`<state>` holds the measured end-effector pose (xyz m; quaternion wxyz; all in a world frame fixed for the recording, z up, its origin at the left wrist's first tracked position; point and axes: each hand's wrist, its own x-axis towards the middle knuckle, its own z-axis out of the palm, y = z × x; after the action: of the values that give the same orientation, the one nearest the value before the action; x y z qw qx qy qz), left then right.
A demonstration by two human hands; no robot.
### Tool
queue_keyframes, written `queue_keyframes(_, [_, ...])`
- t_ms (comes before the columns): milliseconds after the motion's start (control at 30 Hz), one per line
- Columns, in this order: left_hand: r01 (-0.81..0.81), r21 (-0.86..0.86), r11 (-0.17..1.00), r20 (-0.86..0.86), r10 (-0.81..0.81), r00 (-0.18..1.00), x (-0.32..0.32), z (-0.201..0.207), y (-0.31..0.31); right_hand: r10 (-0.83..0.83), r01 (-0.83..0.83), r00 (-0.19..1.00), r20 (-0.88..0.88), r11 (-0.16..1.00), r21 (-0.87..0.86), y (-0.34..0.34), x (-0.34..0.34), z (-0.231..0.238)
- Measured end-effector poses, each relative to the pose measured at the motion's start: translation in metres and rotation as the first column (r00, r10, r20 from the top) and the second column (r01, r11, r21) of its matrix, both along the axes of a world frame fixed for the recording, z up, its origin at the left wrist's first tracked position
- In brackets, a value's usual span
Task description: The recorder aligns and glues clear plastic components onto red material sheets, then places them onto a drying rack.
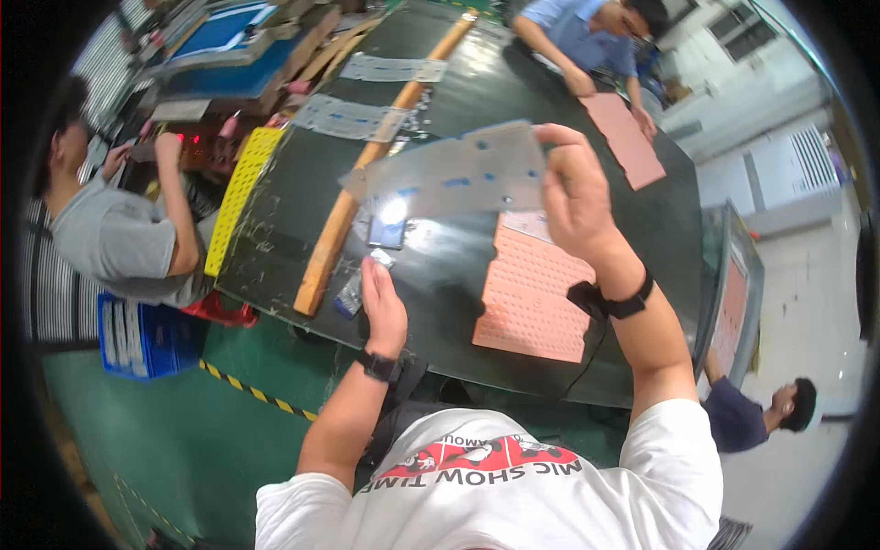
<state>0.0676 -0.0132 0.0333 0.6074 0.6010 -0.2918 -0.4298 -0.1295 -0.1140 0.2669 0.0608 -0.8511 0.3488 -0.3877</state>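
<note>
My right hand (579, 194) is raised over the table, its fingers closed on the right end of a translucent plastic sheet (431, 188) with blue marks. The sheet slants to the left above the table. My left hand (385, 312) is lower and holds nothing that I can see, fingers stretched out and lying together. Close beside its fingertips are a small shiny crumpled piece (381, 259) and a clear-and-blue object (349, 298) whose kind I cannot make out. A dark phone-like slab (387, 234) lies just beyond. Pink sheets with rows of bumps (532, 298) rest below my right hand.
A long wooden bar (323, 261) crosses the dark table (440, 302). Two more translucent sheets (344, 117) lie across it. A person opposite handles a pink sheet (625, 137); another person (119, 220) works at the left, near a yellow perforated panel (243, 197).
</note>
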Motion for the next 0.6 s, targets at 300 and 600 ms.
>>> queue_keyframes(300, [0.381,0.083,0.921,-0.12,-0.371,0.921,-0.119,0.016,-0.026,-0.649,0.515,0.665,0.369,0.757,0.403,0.114,-0.182,-0.097])
queue_keyframes(600, [0.458,0.106,0.883,0.738,-0.379,0.558,-0.151,-0.057,-0.034,-0.932,0.643,0.308,0.19,0.351,0.681,0.154,-0.24,-0.286])
